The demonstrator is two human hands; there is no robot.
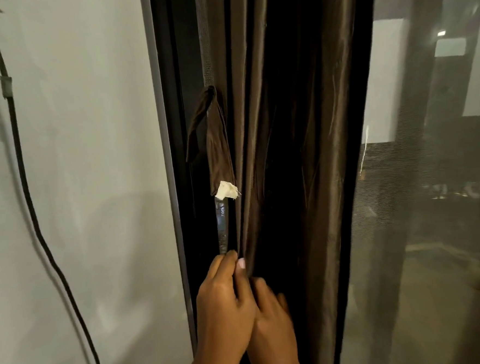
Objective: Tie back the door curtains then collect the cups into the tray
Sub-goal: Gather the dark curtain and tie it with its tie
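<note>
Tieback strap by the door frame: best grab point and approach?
Probably pinch the tieback strap near its loose lower end, just above the white tag, coming from the front-left. It hangs free from its upper end, and the curtain crowds its right side.

The long gathered satin door curtain is a glossy dark brown, its folds streaked with paler bronze sheen and near-black shadow. The narrow fabric tie-back strip hanging beside it is the same brown, ending in a small cream-white cloth tag. The smooth painted wall is pale grey-green, crossed by a thin black cable. The slim metal door frame is dark grey to black. The fine mesh screen reads hazy grey-brown.
</note>
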